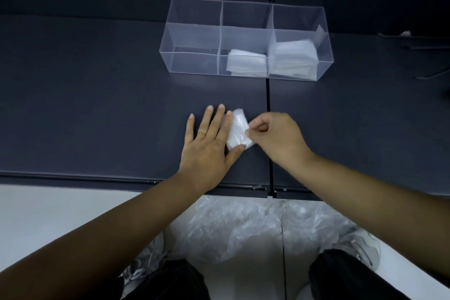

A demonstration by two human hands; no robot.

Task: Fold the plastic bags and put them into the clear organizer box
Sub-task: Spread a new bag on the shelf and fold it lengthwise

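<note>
A small folded white plastic bag (238, 130) lies on the dark shelf between my hands. My left hand (209, 145) rests flat with fingers spread, its index finger and thumb touching the bag's left and near edges. My right hand (275, 137) is curled, pinching the bag's right edge with its fingertips. The clear organizer box (192, 39) stands farther back with three compartments. Its left compartment is empty, a folded bag stack (246, 62) fills the middle one, and a taller folded stack (293, 56) fills the right one.
A pile of loose crumpled clear bags (255, 226) lies on the pale floor below the shelf's front edge (97, 176), between my shoes. A seam (268, 95) splits the dark shelf surface. Wire items lie at the far right (428, 44).
</note>
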